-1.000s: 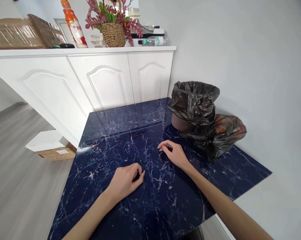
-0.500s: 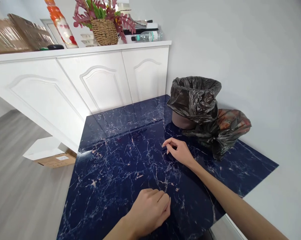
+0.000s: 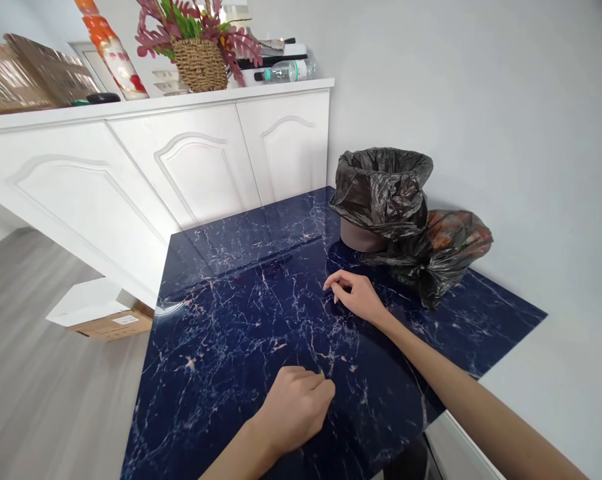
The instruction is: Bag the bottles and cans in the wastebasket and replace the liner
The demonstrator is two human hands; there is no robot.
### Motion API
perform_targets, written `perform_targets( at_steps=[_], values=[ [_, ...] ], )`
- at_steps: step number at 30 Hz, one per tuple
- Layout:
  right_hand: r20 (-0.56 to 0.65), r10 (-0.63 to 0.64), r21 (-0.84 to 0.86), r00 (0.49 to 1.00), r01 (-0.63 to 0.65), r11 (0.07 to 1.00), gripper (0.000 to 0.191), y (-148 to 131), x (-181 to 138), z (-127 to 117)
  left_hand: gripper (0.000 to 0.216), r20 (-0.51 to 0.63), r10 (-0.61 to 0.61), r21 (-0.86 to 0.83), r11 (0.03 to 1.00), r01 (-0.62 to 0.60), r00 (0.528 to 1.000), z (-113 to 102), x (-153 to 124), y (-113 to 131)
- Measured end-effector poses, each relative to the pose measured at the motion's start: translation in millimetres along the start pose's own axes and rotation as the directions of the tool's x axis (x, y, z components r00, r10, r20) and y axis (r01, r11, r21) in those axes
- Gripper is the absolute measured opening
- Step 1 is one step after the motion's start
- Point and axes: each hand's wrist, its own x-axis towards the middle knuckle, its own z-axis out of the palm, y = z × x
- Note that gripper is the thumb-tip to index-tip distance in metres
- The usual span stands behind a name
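Note:
My left hand (image 3: 298,408) is curled into a fist over the near part of the dark blue marble-patterned table (image 3: 221,320). Its palm side is hidden, and nothing sticks out of it. Farther off and to the right, my right hand (image 3: 355,293) rests at the tabletop with its fingers loosely bent and brought toward the thumb, nothing between them. Beyond the right hand stands a bin (image 3: 361,237) lined with a black plastic bag (image 3: 381,193). A second black bag (image 3: 451,247), knotted and filled with something reddish, lies against the bin's right side.
White cabinets (image 3: 201,173) border the far edge, carrying a woven basket of plants (image 3: 201,63), a plastic bottle (image 3: 288,71), an orange-topped bottle (image 3: 118,63) and cardboard boxes (image 3: 35,73). An open carton (image 3: 113,325) sits on the floor at left. A wall (image 3: 481,120) rises at right.
The view has shifted slightly, so the cabinet items and bags appear a little farther left. Both hands keep nearly the same pose and place on the table.

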Motion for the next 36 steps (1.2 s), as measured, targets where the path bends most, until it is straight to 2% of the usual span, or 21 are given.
perform_targets(
  at_steps=[16, 24, 28, 32, 34, 36],
  values=[
    [0.015, -0.012, 0.074, 1.0, 0.011, 0.997, 0.02, 7, 1, 0, 0.036, -0.05, -0.086, -0.024, 0.996, 0.085, 0.995, 2, 6, -4],
    [0.011, 0.007, 0.128, 1.0, -0.008, 0.992, 0.019, 7, 3, 0, 0.038, -0.029, -0.142, -0.095, 0.986, 0.139, 0.989, -3, 8, -3],
    [0.015, 0.013, 0.143, 1.0, -0.015, 0.99, 0.019, 6, 4, -1, 0.038, -0.013, -0.209, -0.168, 0.964, 0.204, 0.978, -8, 10, -4],
    [0.011, 0.016, 0.15, 1.0, -0.017, 0.988, 0.018, 7, 6, 0, 0.041, -0.004, -0.358, -0.268, 0.9, 0.344, 0.934, -13, 11, -9],
    [0.01, 0.019, 0.156, 1.0, -0.02, 0.988, 0.018, 7, 6, 0, 0.043, -0.028, -0.478, -0.303, 0.841, 0.448, 0.878, -15, 12, -14],
    [0.012, 0.023, 0.163, 1.0, -0.025, 0.986, 0.019, 6, 6, -1, 0.046, -0.067, -0.601, -0.329, 0.767, 0.551, 0.797, -19, 12, -21]
  ],
)
